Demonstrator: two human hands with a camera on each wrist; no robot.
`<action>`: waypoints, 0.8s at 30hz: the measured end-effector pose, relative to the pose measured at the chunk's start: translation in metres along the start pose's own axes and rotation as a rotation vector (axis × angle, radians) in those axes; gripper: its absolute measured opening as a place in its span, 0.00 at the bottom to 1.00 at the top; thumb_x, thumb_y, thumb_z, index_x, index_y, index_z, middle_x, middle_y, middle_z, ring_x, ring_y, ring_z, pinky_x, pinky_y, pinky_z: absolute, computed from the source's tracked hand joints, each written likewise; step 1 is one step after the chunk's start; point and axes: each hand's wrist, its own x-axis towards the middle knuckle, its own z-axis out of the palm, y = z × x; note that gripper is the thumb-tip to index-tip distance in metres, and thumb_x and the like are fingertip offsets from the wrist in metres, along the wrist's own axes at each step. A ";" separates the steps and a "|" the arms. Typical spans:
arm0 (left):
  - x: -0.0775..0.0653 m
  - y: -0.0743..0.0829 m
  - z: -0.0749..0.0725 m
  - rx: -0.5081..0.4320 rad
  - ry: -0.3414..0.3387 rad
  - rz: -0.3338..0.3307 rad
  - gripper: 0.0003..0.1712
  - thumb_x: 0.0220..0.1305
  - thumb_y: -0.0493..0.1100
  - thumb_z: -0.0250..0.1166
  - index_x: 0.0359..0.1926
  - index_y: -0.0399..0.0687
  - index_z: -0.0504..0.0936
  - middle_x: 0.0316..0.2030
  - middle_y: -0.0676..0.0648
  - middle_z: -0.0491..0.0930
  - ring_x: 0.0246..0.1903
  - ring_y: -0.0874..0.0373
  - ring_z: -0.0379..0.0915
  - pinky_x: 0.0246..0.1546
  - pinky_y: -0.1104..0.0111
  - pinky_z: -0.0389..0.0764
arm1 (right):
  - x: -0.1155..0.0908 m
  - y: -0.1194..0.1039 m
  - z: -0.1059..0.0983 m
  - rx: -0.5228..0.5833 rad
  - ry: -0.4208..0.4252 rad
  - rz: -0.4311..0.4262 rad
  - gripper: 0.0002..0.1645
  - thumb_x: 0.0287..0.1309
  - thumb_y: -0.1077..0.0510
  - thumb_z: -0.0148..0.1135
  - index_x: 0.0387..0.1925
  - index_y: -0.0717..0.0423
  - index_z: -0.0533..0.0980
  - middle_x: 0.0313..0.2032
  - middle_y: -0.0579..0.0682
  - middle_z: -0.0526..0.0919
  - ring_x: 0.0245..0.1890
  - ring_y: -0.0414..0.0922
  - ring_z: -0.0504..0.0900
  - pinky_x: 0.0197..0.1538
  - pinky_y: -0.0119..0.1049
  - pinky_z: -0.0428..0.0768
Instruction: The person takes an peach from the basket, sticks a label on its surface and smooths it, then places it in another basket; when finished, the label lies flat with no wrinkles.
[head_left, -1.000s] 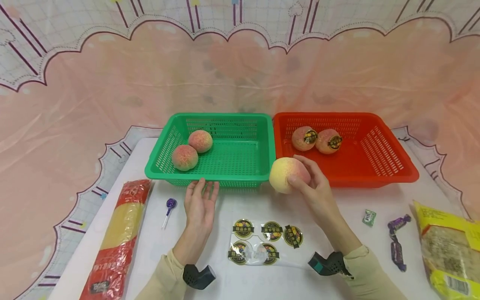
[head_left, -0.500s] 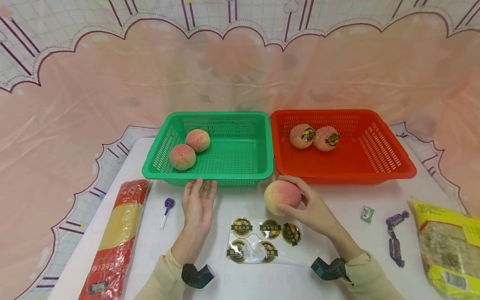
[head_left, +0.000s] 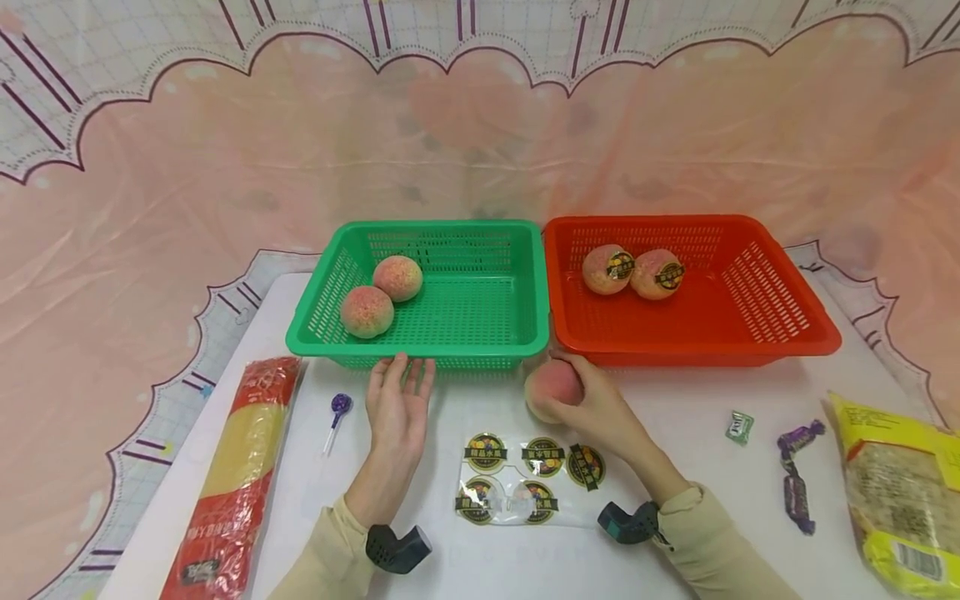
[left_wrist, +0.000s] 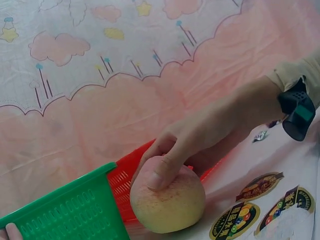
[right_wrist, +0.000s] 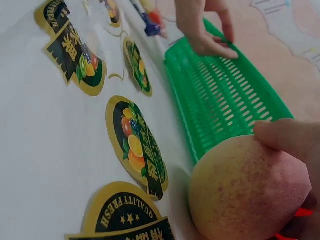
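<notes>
backdrop [head_left: 465, 158]: wrinkled peach cloth, purple scalloped outline, pale grid above | table [head_left: 517, 571]: white | light: soft, apparently diffuse

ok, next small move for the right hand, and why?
Probably settle the held peach on the table and release it: the right hand grips it near the sticker sheet, its visible sides show no sticker, and both peaches in the red basket wear stickers.

"QUALITY FRESH" arcs over three stars on the lowest round black-and-gold fruit sticker [right_wrist: 127, 215] in the right wrist view. In the head view, "精品水果" crosses the upper-left round sticker [head_left: 486, 452] on the clear plastic sheet [head_left: 581, 510]. Lettering on the long red-and-yellow plastic packet [head_left: 236, 467] and small green candy wrapper [head_left: 739, 427] is too small to read.
</notes>
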 end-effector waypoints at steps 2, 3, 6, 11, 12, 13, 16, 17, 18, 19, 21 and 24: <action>0.000 -0.001 -0.001 0.009 -0.004 0.006 0.06 0.61 0.37 0.55 0.35 0.48 0.65 0.39 0.48 0.67 0.45 0.55 0.66 0.54 0.65 0.71 | 0.001 0.001 0.002 -0.002 0.005 0.003 0.43 0.43 0.38 0.63 0.60 0.43 0.59 0.56 0.44 0.68 0.50 0.45 0.72 0.49 0.43 0.75; 0.001 -0.002 -0.002 0.013 -0.009 0.008 0.06 0.61 0.37 0.55 0.35 0.48 0.65 0.39 0.48 0.67 0.45 0.56 0.66 0.54 0.65 0.71 | 0.002 0.001 0.003 -0.007 0.007 0.004 0.43 0.43 0.37 0.63 0.61 0.43 0.59 0.57 0.44 0.68 0.50 0.45 0.72 0.50 0.43 0.75; 0.001 -0.004 -0.002 0.018 -0.031 -0.015 0.06 0.61 0.40 0.55 0.36 0.48 0.65 0.38 0.48 0.68 0.43 0.57 0.68 0.54 0.66 0.71 | 0.002 0.001 0.005 -0.017 0.008 0.004 0.44 0.43 0.36 0.62 0.61 0.45 0.59 0.56 0.45 0.68 0.51 0.45 0.71 0.50 0.43 0.75; -0.006 -0.013 0.000 0.144 -0.139 -0.153 0.07 0.62 0.42 0.54 0.38 0.48 0.64 0.35 0.50 0.69 0.39 0.59 0.69 0.48 0.70 0.74 | 0.003 0.000 0.006 -0.011 0.003 0.013 0.46 0.43 0.33 0.59 0.62 0.44 0.58 0.56 0.45 0.68 0.50 0.45 0.71 0.50 0.43 0.75; -0.009 -0.015 0.001 0.202 -0.180 -0.190 0.08 0.62 0.42 0.54 0.40 0.47 0.64 0.34 0.51 0.69 0.38 0.59 0.69 0.45 0.71 0.74 | 0.003 0.000 0.006 -0.011 0.005 0.017 0.46 0.43 0.32 0.59 0.62 0.44 0.58 0.56 0.45 0.68 0.50 0.45 0.71 0.50 0.43 0.75; -0.011 -0.017 0.002 0.270 -0.226 -0.225 0.09 0.62 0.42 0.54 0.41 0.47 0.64 0.34 0.51 0.69 0.37 0.60 0.69 0.42 0.71 0.74 | 0.002 0.000 0.006 -0.013 0.004 0.022 0.46 0.43 0.32 0.59 0.61 0.45 0.58 0.55 0.46 0.69 0.50 0.45 0.71 0.50 0.44 0.75; -0.020 -0.022 0.006 0.470 -0.377 -0.299 0.13 0.61 0.43 0.54 0.45 0.45 0.65 0.31 0.52 0.70 0.34 0.61 0.69 0.38 0.71 0.73 | 0.000 0.001 0.004 -0.011 0.003 0.038 0.46 0.42 0.31 0.59 0.60 0.47 0.60 0.51 0.46 0.71 0.48 0.45 0.73 0.49 0.44 0.75; -0.022 -0.023 0.007 0.524 -0.425 -0.317 0.14 0.61 0.44 0.55 0.45 0.45 0.65 0.31 0.52 0.70 0.33 0.61 0.69 0.37 0.70 0.73 | -0.001 0.001 0.004 -0.005 0.005 0.034 0.46 0.43 0.31 0.59 0.60 0.48 0.60 0.50 0.46 0.72 0.48 0.45 0.73 0.49 0.44 0.75; -0.024 -0.025 0.008 0.566 -0.463 -0.332 0.13 0.61 0.44 0.56 0.45 0.45 0.66 0.30 0.52 0.71 0.32 0.60 0.70 0.37 0.69 0.73 | -0.001 0.002 0.003 0.006 0.004 0.027 0.45 0.43 0.32 0.59 0.60 0.49 0.60 0.50 0.46 0.72 0.47 0.45 0.73 0.49 0.44 0.75; -0.025 -0.026 0.008 0.606 -0.495 -0.341 0.13 0.61 0.45 0.56 0.44 0.46 0.67 0.30 0.52 0.71 0.32 0.60 0.70 0.37 0.69 0.73 | -0.002 0.002 0.003 0.015 0.001 0.017 0.45 0.44 0.33 0.59 0.60 0.50 0.60 0.50 0.47 0.72 0.47 0.45 0.73 0.48 0.43 0.75; -0.027 -0.028 0.008 0.663 -0.538 -0.355 0.12 0.61 0.46 0.56 0.42 0.46 0.67 0.29 0.52 0.72 0.32 0.60 0.70 0.38 0.68 0.73 | -0.002 0.003 0.002 0.030 -0.007 -0.006 0.45 0.45 0.34 0.59 0.61 0.52 0.59 0.51 0.47 0.72 0.47 0.44 0.72 0.47 0.41 0.75; -0.028 -0.031 0.007 0.720 -0.566 -0.371 0.11 0.61 0.47 0.56 0.41 0.47 0.68 0.29 0.52 0.72 0.32 0.61 0.70 0.39 0.67 0.73 | -0.004 0.003 -0.001 0.035 -0.039 -0.023 0.46 0.46 0.35 0.58 0.62 0.54 0.57 0.53 0.48 0.70 0.47 0.44 0.72 0.47 0.39 0.75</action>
